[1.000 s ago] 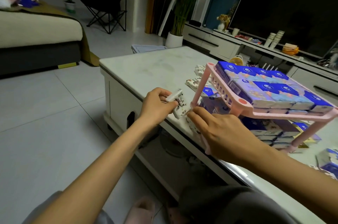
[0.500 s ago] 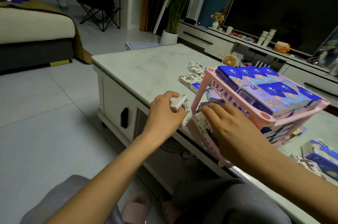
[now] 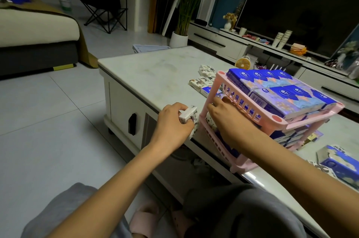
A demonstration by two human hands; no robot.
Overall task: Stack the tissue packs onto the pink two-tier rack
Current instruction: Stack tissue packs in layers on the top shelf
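Note:
The pink two-tier rack (image 3: 275, 119) stands near the front edge of the white coffee table (image 3: 155, 74). Blue tissue packs (image 3: 279, 92) cover its top tier and more fill the lower one. My left hand (image 3: 171, 123) grips a small white patterned tissue pack (image 3: 191, 119) just left of the rack's near corner post. My right hand (image 3: 231, 119) reaches into the lower tier between the posts; its fingertips lie on a white patterned pack (image 3: 210, 122) there. Whether it grips that pack is hidden.
Several small patterned packs (image 3: 204, 80) lie on the table behind the rack. A blue tissue box (image 3: 342, 162) sits at the right, near the table's edge. A TV cabinet with paper cups (image 3: 281, 38) and a small yellow fan (image 3: 243, 63) stands beyond. My knees are below the table's front edge.
My right hand has pushed further into the lower tier. My left hand keeps hold of its pack beside the rack. The camera has shifted, so the rack looks more turned.

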